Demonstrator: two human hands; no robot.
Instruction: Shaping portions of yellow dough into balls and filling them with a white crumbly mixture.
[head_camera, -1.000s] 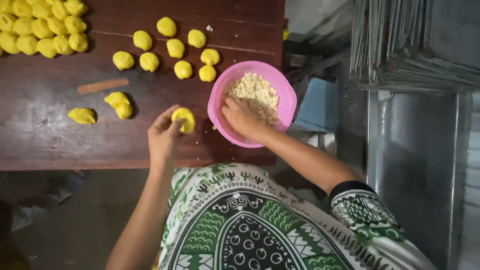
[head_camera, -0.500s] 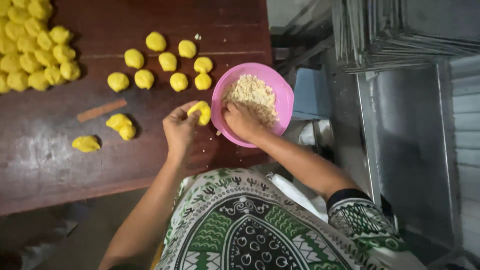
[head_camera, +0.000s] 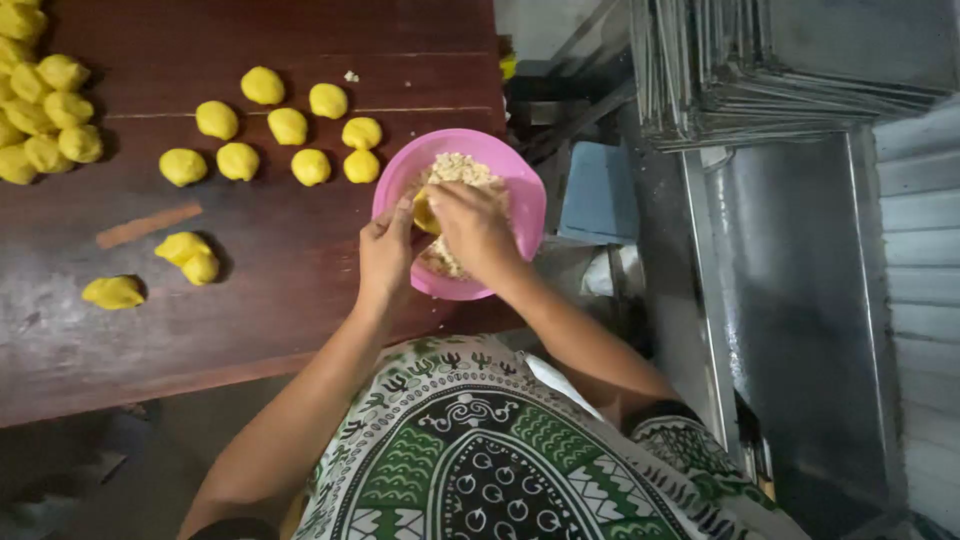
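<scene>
- Dark reddish wooden table (head_camera: 270, 330) fills the left half of the frame; grey metal sheeting and stacked trays (head_camera: 780, 70) stand at the right.
- Lowest in the frame, green-and-white patterned cloth (head_camera: 480, 450) covers the person's lap.
- Left hand (head_camera: 388, 252) is cupped around a yellow dough piece (head_camera: 424, 213), holding it over the near-left rim of the pink bowl (head_camera: 520, 190).
- Right hand (head_camera: 470, 225) is curled, fingertips bunched and pressing down at that dough, inside the bowl.
- Pale crumbly filling (head_camera: 455, 168) lies in the bowl, which sits at the table's right edge.
- Left of the hands: two touching dough lumps (head_camera: 190, 258), a single lump (head_camera: 112, 292), a thin wooden stick (head_camera: 150, 225).
- Farther up: a loose group of dough balls (head_camera: 288, 126); a dense pile (head_camera: 40, 100) at upper left.
</scene>
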